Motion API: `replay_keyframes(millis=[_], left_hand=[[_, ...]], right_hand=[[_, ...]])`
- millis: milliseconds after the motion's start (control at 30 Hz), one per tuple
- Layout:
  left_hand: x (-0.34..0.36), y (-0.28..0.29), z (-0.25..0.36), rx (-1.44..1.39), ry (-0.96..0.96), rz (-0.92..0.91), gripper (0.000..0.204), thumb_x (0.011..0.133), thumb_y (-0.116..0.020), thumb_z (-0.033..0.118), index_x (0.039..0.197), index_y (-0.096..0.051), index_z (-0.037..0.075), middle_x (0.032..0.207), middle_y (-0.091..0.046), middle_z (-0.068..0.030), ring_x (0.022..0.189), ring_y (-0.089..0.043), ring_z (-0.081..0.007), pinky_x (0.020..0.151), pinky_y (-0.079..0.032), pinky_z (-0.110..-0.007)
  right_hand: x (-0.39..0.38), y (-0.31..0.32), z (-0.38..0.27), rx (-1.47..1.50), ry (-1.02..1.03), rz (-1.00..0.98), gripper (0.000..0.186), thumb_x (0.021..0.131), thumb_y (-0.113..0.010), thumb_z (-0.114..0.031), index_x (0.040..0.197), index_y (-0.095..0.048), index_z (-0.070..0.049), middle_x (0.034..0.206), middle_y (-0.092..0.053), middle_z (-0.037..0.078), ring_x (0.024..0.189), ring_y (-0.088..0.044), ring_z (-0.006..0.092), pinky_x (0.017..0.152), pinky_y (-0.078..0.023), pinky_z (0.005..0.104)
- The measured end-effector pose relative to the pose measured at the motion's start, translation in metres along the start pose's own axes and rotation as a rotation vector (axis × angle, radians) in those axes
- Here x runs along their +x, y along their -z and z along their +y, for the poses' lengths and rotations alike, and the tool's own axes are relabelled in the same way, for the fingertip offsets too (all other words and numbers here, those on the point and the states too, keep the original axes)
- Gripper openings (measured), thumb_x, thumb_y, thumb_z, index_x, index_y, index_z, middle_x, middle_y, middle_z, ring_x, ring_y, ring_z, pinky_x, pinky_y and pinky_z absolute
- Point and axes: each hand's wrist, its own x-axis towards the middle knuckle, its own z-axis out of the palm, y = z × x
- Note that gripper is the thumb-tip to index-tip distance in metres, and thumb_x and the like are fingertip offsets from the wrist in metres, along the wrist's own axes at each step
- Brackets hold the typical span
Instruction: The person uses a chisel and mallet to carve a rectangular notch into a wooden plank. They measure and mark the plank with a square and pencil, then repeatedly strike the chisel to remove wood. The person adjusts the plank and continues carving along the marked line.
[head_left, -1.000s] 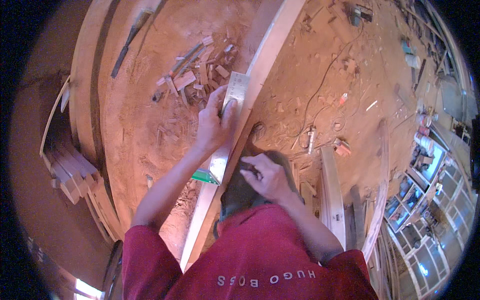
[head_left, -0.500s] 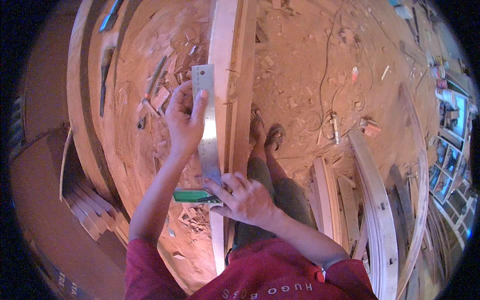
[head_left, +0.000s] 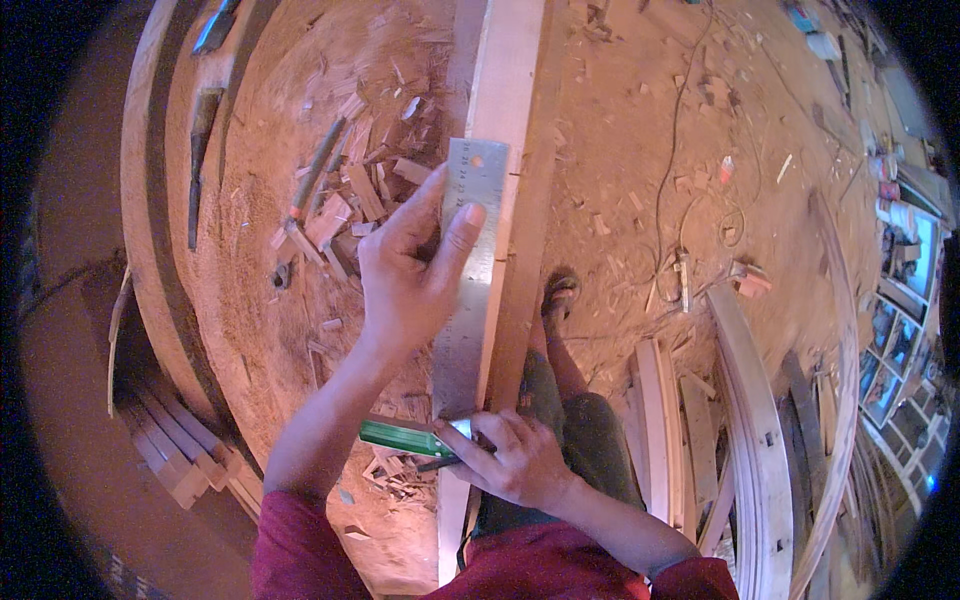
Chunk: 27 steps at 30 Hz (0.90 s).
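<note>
A try square with a wide steel blade point(head_left: 470, 350) and a green handle point(head_left: 395, 436) lies against a long, pale wooden beam point(head_left: 505, 75). My left hand point(head_left: 405, 290) pinches the blade toward its far end, thumb on top and fingers round its left edge. At the near corner, where blade and handle meet, sits my right hand point(head_left: 525, 465) with bent fingers. Its index finger touches the square there. From between that finger and the thumb juts a dark, slim, pencil-like thing point(head_left: 434, 464), mostly hidden by the hand.
Wood offcuts point(head_left: 340, 215) and a chisel-like tool point(head_left: 320, 165) lie on the dusty ground to the left. Curved timbers point(head_left: 150, 200) stand farther left; more boards point(head_left: 750, 430) lean at right. A cable point(head_left: 665, 180) snakes across the ground. My foot point(head_left: 562, 290) is just right of the beam.
The beam, the try square and both hands now appear farther right and lower, as the view has shifted. Both hands keep their places on the square.
</note>
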Motion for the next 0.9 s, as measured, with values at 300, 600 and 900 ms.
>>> replay_keyframes(millis=[300, 600, 900], left_hand=[[0.0023, 0.0016, 0.0016, 0.101, -0.034, -0.010, 0.045, 0.093, -0.068, 0.016, 0.134, -0.056, -0.001, 0.091, -0.075, -0.0087, 0.073, -0.054, -0.0005, 0.065, -0.049, -0.022], [0.0019, 0.0037, 0.0001, 0.119, -0.026, -0.027, 0.044, 0.093, -0.068, 0.016, 0.133, -0.057, 0.000, 0.080, -0.071, -0.0087, 0.065, -0.049, -0.0008, 0.059, -0.047, -0.022], [0.0024, 0.0000, -0.0049, 0.057, -0.092, 0.000, 0.044, 0.093, -0.067, 0.014, 0.132, -0.057, -0.001, 0.086, -0.072, -0.0131, 0.070, -0.055, -0.0023, 0.064, -0.049, -0.023]], right_hand=[[0.0013, -0.0088, 0.0064, -0.019, 0.122, 0.006, 0.054, 0.065, -0.075, -0.030, 0.118, -0.071, -0.018, 0.090, -0.049, -0.003, 0.072, -0.052, 0.0120, 0.051, -0.049, 0.0252], [0.0027, -0.0054, 0.0078, 0.012, 0.126, -0.055, 0.046, 0.079, -0.064, -0.022, 0.126, -0.066, -0.019, 0.095, -0.051, -0.002, 0.079, -0.054, 0.0135, 0.053, -0.053, 0.0251], [0.0047, -0.0082, 0.0089, 0.006, 0.132, 0.000, 0.055, 0.065, -0.074, -0.032, 0.119, -0.071, -0.019, 0.088, -0.048, -0.004, 0.069, -0.052, 0.0108, 0.050, -0.048, 0.0244]])
